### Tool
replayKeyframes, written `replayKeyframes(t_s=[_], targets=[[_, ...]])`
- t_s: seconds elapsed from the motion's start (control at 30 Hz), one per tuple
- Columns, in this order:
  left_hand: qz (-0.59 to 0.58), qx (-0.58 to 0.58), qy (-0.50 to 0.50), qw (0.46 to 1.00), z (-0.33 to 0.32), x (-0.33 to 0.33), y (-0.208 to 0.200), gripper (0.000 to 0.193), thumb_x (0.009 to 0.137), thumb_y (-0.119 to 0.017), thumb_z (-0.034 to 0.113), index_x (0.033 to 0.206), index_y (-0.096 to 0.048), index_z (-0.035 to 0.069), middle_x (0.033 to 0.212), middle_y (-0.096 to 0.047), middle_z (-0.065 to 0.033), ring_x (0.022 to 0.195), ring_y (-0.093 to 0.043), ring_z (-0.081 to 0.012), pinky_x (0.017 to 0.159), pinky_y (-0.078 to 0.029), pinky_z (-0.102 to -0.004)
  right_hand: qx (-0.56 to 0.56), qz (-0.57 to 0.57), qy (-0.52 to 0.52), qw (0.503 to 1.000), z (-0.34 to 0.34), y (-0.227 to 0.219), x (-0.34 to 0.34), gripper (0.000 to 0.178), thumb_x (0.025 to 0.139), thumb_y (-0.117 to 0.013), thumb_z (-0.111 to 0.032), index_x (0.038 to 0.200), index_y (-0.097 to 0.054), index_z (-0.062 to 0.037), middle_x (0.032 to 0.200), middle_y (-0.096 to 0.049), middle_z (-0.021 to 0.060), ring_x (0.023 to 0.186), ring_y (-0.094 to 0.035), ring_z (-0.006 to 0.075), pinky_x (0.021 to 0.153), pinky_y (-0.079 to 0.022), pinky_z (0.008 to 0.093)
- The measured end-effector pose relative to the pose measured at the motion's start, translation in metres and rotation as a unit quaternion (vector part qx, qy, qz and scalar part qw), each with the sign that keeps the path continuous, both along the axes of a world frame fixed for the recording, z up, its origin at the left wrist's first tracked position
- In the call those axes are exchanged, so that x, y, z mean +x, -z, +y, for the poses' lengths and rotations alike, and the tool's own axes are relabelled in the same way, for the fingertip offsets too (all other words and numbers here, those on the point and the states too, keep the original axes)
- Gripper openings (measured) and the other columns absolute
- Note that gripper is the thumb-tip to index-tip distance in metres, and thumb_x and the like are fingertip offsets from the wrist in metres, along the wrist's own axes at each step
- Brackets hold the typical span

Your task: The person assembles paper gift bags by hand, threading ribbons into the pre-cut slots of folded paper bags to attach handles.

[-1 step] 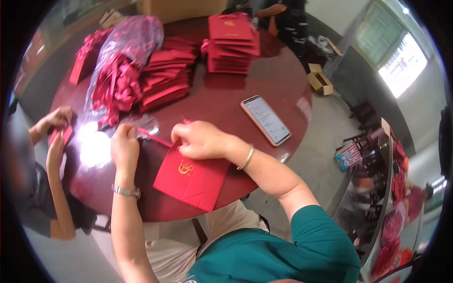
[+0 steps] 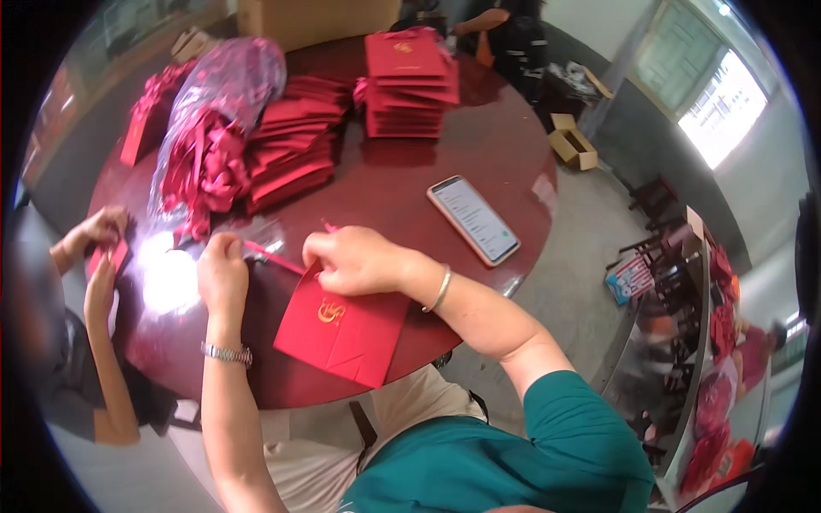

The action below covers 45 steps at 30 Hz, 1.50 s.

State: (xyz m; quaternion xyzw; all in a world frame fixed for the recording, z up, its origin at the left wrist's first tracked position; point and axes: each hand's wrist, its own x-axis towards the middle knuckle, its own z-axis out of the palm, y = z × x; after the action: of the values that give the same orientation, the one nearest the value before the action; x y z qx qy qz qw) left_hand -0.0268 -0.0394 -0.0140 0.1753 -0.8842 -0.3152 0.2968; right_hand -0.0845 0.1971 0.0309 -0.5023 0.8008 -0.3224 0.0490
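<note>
A flat red paper bag (image 2: 342,329) with a gold emblem lies tilted near the table's front edge. My right hand (image 2: 355,261) is closed over the bag's upper edge, and its fingers hide part of that edge. From there a red ribbon (image 2: 275,257) runs taut to the left. Its other end is pinched in my left hand (image 2: 224,278), just left of the bag and above the table. A short bit of ribbon pokes up behind my right fingers. Beyond my left hand lies a heap of red ribbons (image 2: 205,162) spilling from a clear plastic bag (image 2: 231,77).
On the round table (image 2: 402,192) stand a fanned pile of red bags (image 2: 291,141) and a neater stack (image 2: 406,90). A phone (image 2: 473,220) lies at the right. At the left edge, a co-worker's hands (image 2: 104,248) hold a small red piece. A cardboard box (image 2: 316,24) stands behind.
The whole view has shifted slightly. Both my hands keep their grip, with the ribbon still stretched between them.
</note>
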Motion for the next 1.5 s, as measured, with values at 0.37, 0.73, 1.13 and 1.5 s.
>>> replayKeyframes(t_s=[0.37,0.73,1.13,1.5], targets=[[-0.032,-0.043,-0.024,0.998,0.010,-0.019,-0.017,0.013,0.087,-0.060,0.018,0.092,-0.067,0.008,0.087,-0.068,-0.0161,0.084,-0.065,-0.0355,0.074,-0.050,-0.0438,0.031,0.013,0.021,0.999,-0.002,-0.005,0.003,0.024,0.073,-0.057,-0.014,0.096,-0.058,-0.0049,0.069,-0.063,0.0114,0.069,-0.063,0.0323,0.064,-0.049,0.0435],[0.052,0.033,0.034,0.998,0.002,-0.008,-0.013,0.029,0.086,-0.060,0.009,0.114,-0.063,0.005,0.090,-0.065,-0.0131,0.078,-0.062,-0.0220,0.071,-0.050,-0.0338,0.053,0.046,0.079,0.994,-0.017,0.013,0.006,0.025,0.077,-0.052,-0.010,0.101,-0.059,-0.0043,0.089,-0.066,0.0151,0.084,-0.064,0.0357,0.073,-0.051,0.0469],[-0.075,-0.059,0.139,0.986,0.070,0.078,-0.037,0.021,0.075,-0.072,0.014,0.087,-0.064,0.000,0.080,-0.060,-0.0132,0.080,-0.059,-0.0315,0.073,-0.047,-0.0402,0.031,0.045,0.132,0.990,-0.017,0.014,0.013,0.022,0.077,-0.054,-0.015,0.097,-0.059,-0.0068,0.084,-0.066,0.0160,0.082,-0.064,0.0369,0.072,-0.051,0.0492],[-0.126,0.087,0.133,0.979,0.070,0.075,-0.059,0.015,0.073,-0.072,0.009,0.081,-0.064,-0.001,0.066,-0.064,-0.0127,0.063,-0.064,-0.0254,0.060,-0.049,-0.0349,-0.069,0.239,0.085,0.965,-0.014,-0.011,0.028,0.022,0.071,-0.060,-0.011,0.093,-0.061,-0.0100,0.085,-0.061,0.0070,0.084,-0.059,0.0255,0.072,-0.043,0.0401]])
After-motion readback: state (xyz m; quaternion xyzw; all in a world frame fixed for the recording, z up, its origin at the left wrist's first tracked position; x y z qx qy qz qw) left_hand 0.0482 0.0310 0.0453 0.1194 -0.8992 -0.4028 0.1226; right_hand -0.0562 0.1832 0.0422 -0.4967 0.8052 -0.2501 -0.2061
